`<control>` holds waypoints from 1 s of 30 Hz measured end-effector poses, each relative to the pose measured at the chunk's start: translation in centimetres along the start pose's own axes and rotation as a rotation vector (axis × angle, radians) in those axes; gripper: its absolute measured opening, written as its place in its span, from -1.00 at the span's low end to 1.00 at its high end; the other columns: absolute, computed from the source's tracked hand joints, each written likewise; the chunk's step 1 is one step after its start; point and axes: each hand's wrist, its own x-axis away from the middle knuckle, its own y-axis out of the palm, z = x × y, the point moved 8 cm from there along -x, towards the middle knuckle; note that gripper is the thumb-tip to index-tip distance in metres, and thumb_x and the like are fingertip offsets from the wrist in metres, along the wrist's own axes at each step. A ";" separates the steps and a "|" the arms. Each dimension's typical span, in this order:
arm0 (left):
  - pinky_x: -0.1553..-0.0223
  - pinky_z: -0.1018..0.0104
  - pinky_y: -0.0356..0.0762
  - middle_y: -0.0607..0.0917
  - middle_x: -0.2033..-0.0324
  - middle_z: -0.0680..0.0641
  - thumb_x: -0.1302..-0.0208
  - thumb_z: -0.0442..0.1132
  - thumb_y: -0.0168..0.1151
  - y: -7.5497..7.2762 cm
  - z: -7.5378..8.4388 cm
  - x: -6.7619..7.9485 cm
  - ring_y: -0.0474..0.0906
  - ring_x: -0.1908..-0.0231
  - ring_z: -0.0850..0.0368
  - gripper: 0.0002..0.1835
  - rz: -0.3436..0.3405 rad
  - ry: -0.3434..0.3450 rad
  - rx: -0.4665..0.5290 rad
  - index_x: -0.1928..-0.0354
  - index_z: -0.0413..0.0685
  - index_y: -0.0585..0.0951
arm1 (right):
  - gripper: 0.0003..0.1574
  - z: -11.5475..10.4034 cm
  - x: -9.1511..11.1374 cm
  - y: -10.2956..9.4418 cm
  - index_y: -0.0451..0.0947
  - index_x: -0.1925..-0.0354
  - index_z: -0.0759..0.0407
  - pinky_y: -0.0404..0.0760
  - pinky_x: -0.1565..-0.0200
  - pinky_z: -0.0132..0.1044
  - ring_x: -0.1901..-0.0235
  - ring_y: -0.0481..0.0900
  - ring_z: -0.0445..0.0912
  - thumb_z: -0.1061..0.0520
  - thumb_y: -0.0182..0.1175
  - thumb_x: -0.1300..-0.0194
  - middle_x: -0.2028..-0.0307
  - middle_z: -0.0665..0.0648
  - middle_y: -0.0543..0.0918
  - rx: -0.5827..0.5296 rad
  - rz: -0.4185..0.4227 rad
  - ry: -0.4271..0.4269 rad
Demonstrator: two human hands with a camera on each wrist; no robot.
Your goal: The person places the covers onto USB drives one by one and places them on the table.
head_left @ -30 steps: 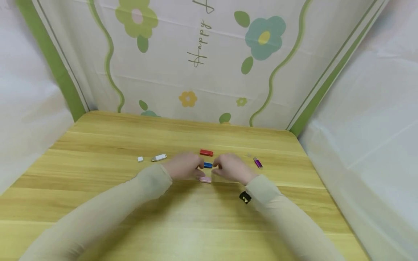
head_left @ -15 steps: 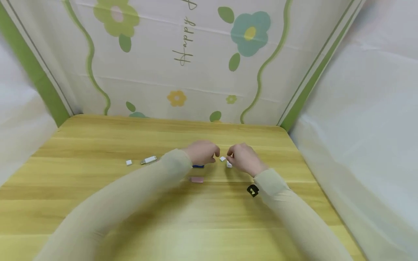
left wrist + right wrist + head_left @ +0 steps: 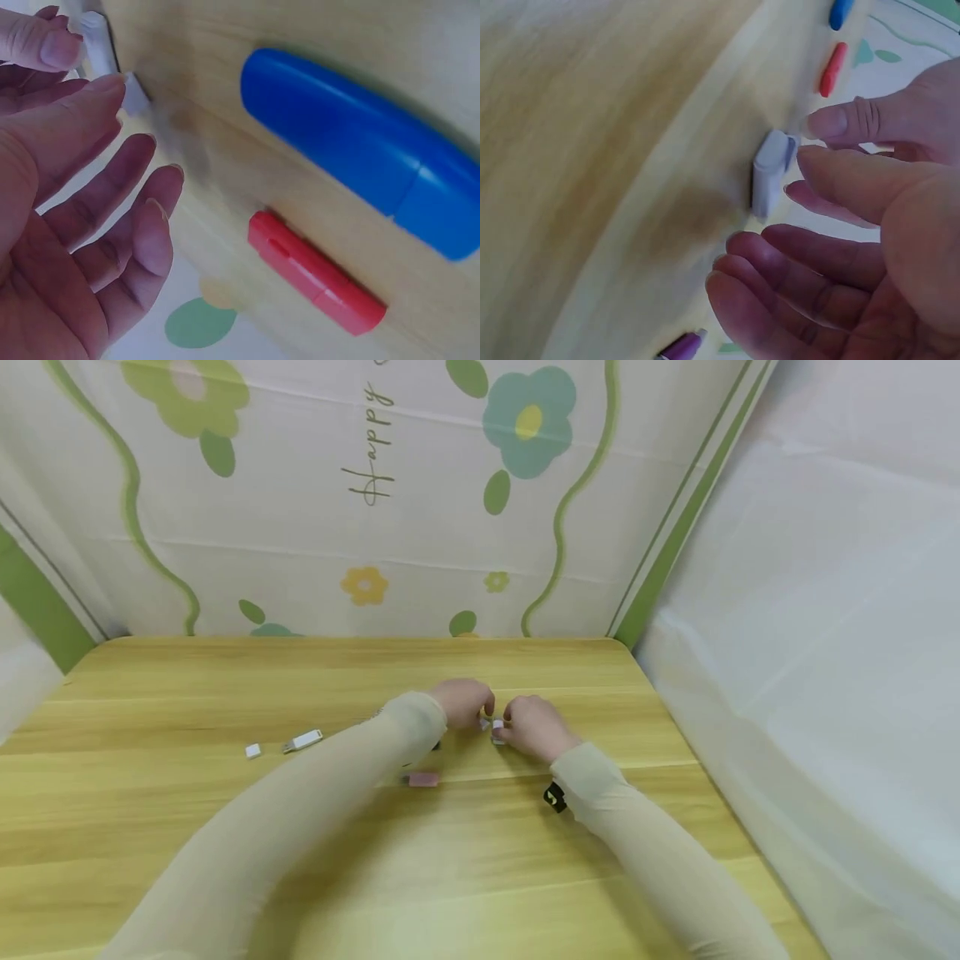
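A white USB stick [image 3: 498,727] and a small white cap [image 3: 484,724] lie close together on the wooden table. My right hand [image 3: 536,727] is at the stick, its thumb and fingers spread apart around it in the right wrist view; contact is unclear. Beside the cap is my left hand [image 3: 461,702], fingers loosely bent, with no visible grip. In the left wrist view the cap [image 3: 135,94] is just past the left thumb. A blue USB stick [image 3: 352,146] and a red one [image 3: 315,274] lie near the left hand; its sleeve mostly hides them in the head view.
A pink USB stick [image 3: 422,779] lies nearer the person. Another white USB stick [image 3: 303,741] and its cap [image 3: 252,751] are to the left. A purple stick [image 3: 681,347] lies beyond the right hand. A flower-printed cloth [image 3: 420,527] hangs behind the table.
Both hands have moved from around the blue stick rightward to the white stick and its cap. The head view has turned right, shifting everything left in the picture.
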 end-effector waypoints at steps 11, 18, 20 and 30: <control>0.07 0.27 0.55 0.71 0.22 0.05 -0.25 -0.22 0.41 -0.1 0.3 -0.5 0.58 0.21 0.16 -0.82 -0.001 0.044 -0.021 0.12 -0.03 0.72 | -0.88 -0.4 -0.7 0.2 0.66 0.49 0.16 0.56 0.37 -0.24 0.54 0.52 -0.09 0.20 0.32 -0.19 0.56 0.01 0.61 0.064 0.006 0.023; 0.20 0.30 0.56 0.68 0.35 0.06 -0.27 -0.20 0.38 0.4 0.5 -0.6 0.56 0.33 0.18 -0.90 0.002 0.083 -0.082 0.24 -0.05 0.69 | -0.86 -0.1 -0.5 0.6 0.55 0.52 0.13 0.47 0.47 -0.29 0.58 0.45 -0.10 0.25 0.31 -0.12 0.59 0.02 0.56 0.041 -0.036 0.050; 0.25 0.31 0.55 0.66 0.41 0.07 -0.25 -0.24 0.37 0.4 0.7 -0.5 0.54 0.38 0.18 -0.95 0.023 0.119 -0.098 0.30 -0.05 0.69 | -0.84 -0.1 -0.3 0.7 0.52 0.53 0.13 0.45 0.48 -0.29 0.58 0.43 -0.11 0.26 0.32 -0.08 0.59 0.03 0.54 0.040 -0.048 0.055; 0.43 0.37 0.46 0.61 0.58 0.15 -0.20 -0.27 0.35 -0.4 1.8 1.5 0.40 0.56 0.25 -0.94 0.091 0.256 -0.021 0.42 -0.03 0.71 | -0.84 0.2 1.9 -0.6 0.58 0.33 0.20 0.57 0.29 -0.22 0.39 0.53 -0.06 0.21 0.38 -0.15 0.39 0.06 0.61 -0.065 0.001 0.073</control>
